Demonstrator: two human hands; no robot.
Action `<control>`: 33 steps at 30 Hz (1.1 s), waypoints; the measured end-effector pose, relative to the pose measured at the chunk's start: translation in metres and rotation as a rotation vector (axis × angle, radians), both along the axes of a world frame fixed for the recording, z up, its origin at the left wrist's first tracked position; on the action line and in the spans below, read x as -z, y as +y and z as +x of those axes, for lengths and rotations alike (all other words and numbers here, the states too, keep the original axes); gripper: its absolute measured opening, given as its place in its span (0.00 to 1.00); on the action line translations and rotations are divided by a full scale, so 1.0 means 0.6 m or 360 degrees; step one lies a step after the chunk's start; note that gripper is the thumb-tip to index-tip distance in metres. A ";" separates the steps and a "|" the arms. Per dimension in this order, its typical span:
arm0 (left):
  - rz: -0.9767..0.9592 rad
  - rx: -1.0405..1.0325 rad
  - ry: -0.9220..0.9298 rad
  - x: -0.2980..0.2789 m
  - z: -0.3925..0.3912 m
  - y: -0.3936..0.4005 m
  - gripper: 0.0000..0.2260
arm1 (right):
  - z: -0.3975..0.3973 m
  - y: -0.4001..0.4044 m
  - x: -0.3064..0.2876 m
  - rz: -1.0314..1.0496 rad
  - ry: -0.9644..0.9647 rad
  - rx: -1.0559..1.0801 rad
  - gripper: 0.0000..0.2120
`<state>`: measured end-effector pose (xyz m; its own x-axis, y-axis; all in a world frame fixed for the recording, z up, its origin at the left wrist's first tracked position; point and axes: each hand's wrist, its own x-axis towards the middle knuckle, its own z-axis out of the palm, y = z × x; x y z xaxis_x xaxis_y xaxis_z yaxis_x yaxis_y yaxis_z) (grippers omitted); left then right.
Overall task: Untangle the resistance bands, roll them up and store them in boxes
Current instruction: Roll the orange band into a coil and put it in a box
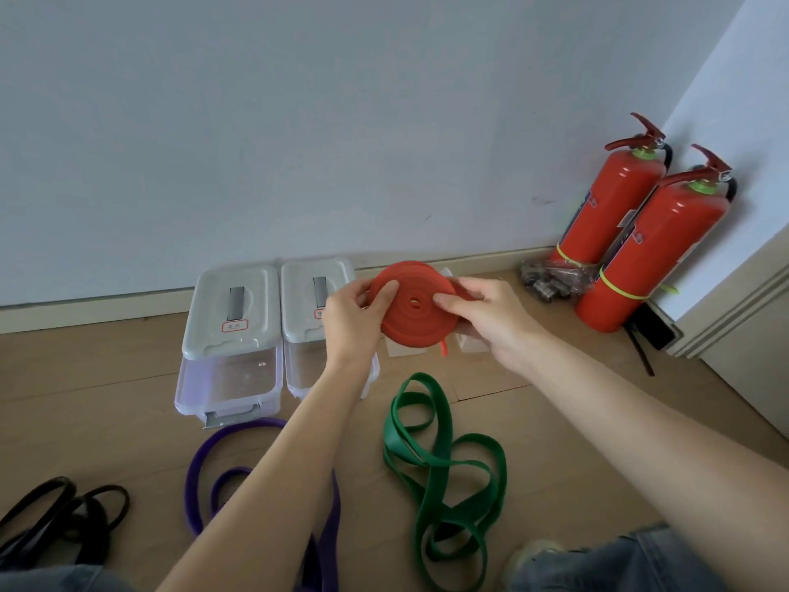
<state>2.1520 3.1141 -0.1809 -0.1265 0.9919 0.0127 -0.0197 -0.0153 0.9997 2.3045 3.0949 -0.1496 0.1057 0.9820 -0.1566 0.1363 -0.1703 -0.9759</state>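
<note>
A red resistance band [416,307] is rolled into a flat coil, and I hold it up above the floor. My left hand [356,322] grips its left edge; my right hand [491,322] pinches its right side, thumb on the face. A short loose end hangs below the coil. On the floor lie a green band [431,459] in loose loops, a purple band [205,459] partly under my left arm, and a black band [64,519] at the far left. Two clear boxes with grey lids [232,309] [307,292] stand by the wall.
Two red fire extinguishers [640,232] stand in the right corner beside a plastic-wrapped bundle of metal parts [550,277]. Another clear container [469,341] sits behind the coil, mostly hidden. My jeans-clad knees fill the bottom corners. The floor is wood.
</note>
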 end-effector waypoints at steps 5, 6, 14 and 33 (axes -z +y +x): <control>-0.0474 0.0483 -0.0442 0.010 0.023 0.073 0.22 | 0.047 0.095 0.017 -0.0108 0.0172 0.0032 0.13; -0.0499 0.0454 -0.0487 0.017 0.029 0.094 0.23 | 0.055 0.118 0.027 -0.0124 0.0218 0.0011 0.12; -0.0500 0.0395 -0.0421 0.167 0.088 0.288 0.22 | 0.114 0.314 0.171 -0.0290 0.0396 0.0083 0.09; -0.0652 0.0974 0.1162 0.446 0.179 0.244 0.15 | 0.173 0.341 0.447 -0.0146 -0.0335 0.0330 0.11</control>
